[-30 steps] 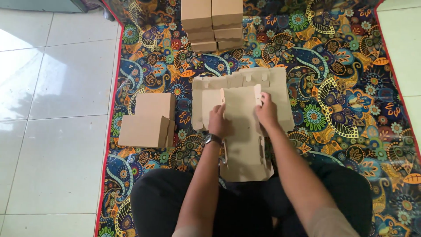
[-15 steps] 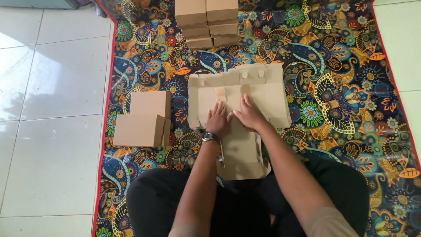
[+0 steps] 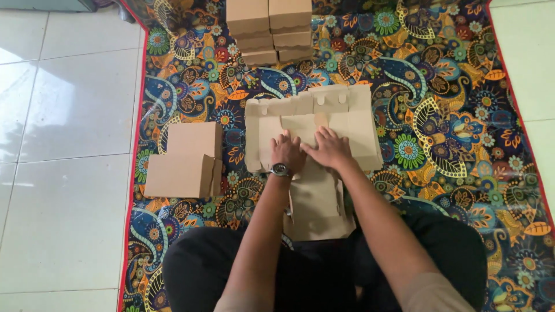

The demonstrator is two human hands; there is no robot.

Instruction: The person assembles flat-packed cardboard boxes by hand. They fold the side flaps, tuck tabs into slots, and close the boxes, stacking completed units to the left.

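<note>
From my remote seat, I see both hands have come together over the last second. 1 second ago they were spread apart, each gripping a side of a raised panel of the flat cardboard box blank [image 3: 315,144]; half a second ago they were closing in; now the left hand [image 3: 287,151] and right hand [image 3: 330,148] lie almost touching, side by side, near the middle of the blank. The fingers [image 3: 321,137] are stretched out nearly flat, palms down, pressing on the card and not curled around anything. The panel that stood up earlier now looks pushed down flat under them, so I judge a fold has just been creased and the box is still at an early, unformed stage.

The blank sits on the patterned mat [image 3: 451,115], directly ahead of the person's knees, its near flap running back between the forearms toward the lap. A wristwatch [image 3: 280,169] shows on the left wrist. To the left lie 2 finished boxes [image 3: 185,162], touching one another. At the far edge stands a stack of folded boxes [image 3: 269,29] in 2 columns.
</note>
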